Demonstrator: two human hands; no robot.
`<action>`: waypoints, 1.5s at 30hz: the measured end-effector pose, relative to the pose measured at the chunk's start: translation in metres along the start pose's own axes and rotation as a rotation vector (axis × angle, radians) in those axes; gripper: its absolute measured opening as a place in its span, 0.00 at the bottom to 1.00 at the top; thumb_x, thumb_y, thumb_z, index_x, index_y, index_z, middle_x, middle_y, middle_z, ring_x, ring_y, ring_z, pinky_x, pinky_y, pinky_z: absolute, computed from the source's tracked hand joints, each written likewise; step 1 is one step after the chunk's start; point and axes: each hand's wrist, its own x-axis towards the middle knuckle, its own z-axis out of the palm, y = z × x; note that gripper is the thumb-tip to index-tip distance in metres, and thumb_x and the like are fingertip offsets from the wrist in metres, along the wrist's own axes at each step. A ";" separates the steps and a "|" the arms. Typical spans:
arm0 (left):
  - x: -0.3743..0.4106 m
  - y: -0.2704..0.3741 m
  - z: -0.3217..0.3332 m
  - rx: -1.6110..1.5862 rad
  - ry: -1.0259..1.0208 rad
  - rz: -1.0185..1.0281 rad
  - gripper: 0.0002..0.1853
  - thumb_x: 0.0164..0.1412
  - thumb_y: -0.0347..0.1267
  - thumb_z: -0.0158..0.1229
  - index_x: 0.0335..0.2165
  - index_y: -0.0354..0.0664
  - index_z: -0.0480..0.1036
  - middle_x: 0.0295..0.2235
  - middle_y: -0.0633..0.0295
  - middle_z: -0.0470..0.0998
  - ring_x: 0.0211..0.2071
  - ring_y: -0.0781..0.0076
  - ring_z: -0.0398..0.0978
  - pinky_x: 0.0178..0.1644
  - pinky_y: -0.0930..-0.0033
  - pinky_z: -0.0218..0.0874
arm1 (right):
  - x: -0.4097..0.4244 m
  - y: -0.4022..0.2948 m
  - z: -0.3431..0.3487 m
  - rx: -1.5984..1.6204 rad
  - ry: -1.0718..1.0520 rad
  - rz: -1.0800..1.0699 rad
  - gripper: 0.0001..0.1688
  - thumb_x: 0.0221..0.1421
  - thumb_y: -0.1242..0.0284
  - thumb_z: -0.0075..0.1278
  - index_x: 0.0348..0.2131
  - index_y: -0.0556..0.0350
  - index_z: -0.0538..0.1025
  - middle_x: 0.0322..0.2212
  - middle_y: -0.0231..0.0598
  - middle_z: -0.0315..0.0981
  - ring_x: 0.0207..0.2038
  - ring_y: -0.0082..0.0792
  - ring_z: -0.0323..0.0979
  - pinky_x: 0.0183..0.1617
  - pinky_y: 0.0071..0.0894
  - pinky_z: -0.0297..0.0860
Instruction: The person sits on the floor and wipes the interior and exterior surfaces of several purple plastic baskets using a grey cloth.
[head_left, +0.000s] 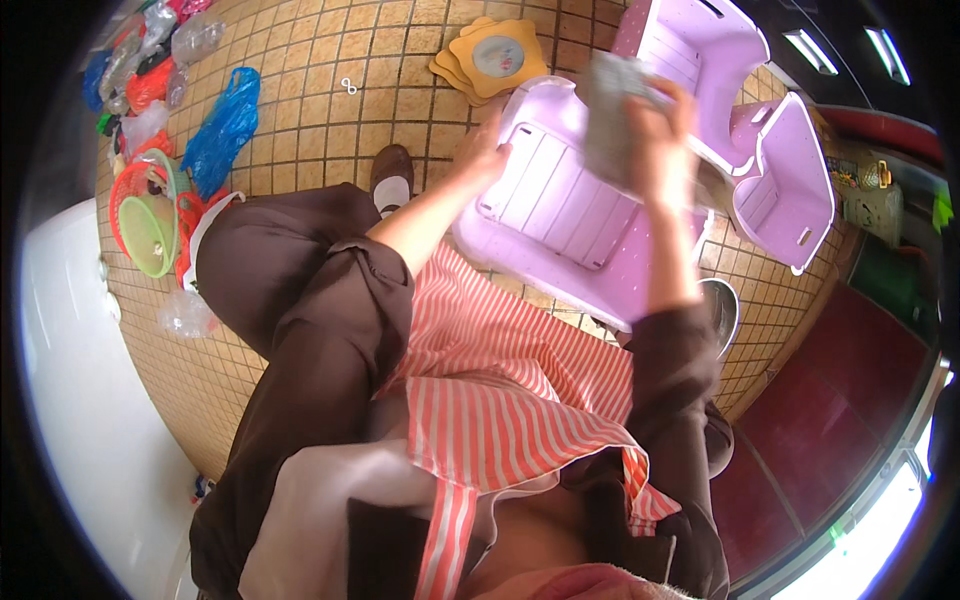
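Note:
In front of me, tilted between my knees, is a purple plastic rack section (551, 191) with a slatted panel and raised sides. My left hand (480, 154) grips its left edge, the thumb over the rim. A folded grey cloth (611, 124) is held in my right hand (664, 146) above the section's right part. Both the cloth and this hand are blurred. The cloth hides some of the purple plastic behind it, so I cannot tell whether it touches the surface.
More purple plastic sections (787, 191) stand to the right. Beyond my left hand lies a stack of yellow wavy-edged panels (517, 37). On the tiled floor (315, 142) at left are a blue plastic bag (225, 135), plastic baskets (146, 236), crumpled bags, clear bottles (199, 36) and a small white hook (349, 85).

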 end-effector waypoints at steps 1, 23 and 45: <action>-0.002 0.008 -0.002 0.013 0.006 0.027 0.32 0.50 0.23 0.47 0.54 0.40 0.47 0.37 0.42 0.71 0.37 0.52 0.72 0.43 0.57 0.63 | 0.006 0.025 0.044 -0.060 0.020 -0.159 0.18 0.47 0.64 0.45 0.41 0.41 0.69 0.35 0.45 0.67 0.35 0.41 0.68 0.38 0.36 0.66; -0.014 0.019 -0.012 -0.204 -0.026 -0.068 0.29 0.48 0.22 0.49 0.51 0.30 0.54 0.47 0.41 0.63 0.50 0.52 0.61 0.53 0.64 0.51 | 0.054 0.049 0.116 -0.510 0.026 0.064 0.16 0.50 0.57 0.46 0.33 0.46 0.67 0.36 0.48 0.57 0.32 0.49 0.70 0.34 0.46 0.69; -0.004 -0.025 -0.028 -1.170 -0.490 -0.275 0.21 0.38 0.26 0.52 0.37 0.34 0.65 0.34 0.59 0.71 0.35 0.67 0.68 0.44 0.68 0.58 | -0.022 0.058 0.137 0.143 -0.240 0.296 0.25 0.41 0.64 0.58 0.34 0.66 0.71 0.27 0.44 0.72 0.30 0.29 0.69 0.35 0.28 0.65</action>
